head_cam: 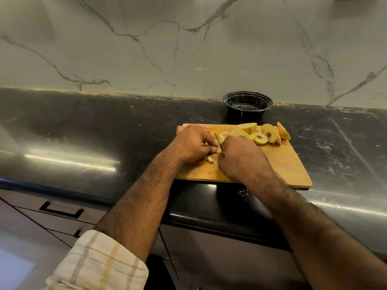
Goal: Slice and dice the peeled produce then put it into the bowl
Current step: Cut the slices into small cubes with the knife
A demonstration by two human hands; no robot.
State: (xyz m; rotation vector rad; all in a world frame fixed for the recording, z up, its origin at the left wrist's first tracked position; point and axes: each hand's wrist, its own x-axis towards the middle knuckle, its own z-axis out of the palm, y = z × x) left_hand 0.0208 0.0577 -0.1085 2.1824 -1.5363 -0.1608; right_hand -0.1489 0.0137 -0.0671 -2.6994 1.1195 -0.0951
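Veined marble backsplash (188, 49) rises behind the black stone countertop (83, 126) where we work, glossy and streaked with pale scuffs. Below it, at seven o'clock, sit cabinet drawers with a dark bar handle (61, 210). At centre lies our wooden cutting board (289, 164), a rounded rectangle whose near edge overhangs a step in the counter. At twelve o'clock from the board, just behind it and against the wall, stands a round black plastic bowl (248, 103); we see no fruit in it. Peeled fruit slices (263, 135), pale yellow with brown seed cores showing, are heaped at the board's one o'clock corner. Our left hand (193, 145), its checked sleeve (98, 262) rolled up the forearm, has its fingers curled down, pinning a thin strip of the fruit (210, 159) against the board. Our right hand (240, 158) is closed in a fist round a knife (218, 140), the handle hidden in the grip and only a short length of blade showing between the two hands, which nearly touch. Both forearms cover the board's near left part.
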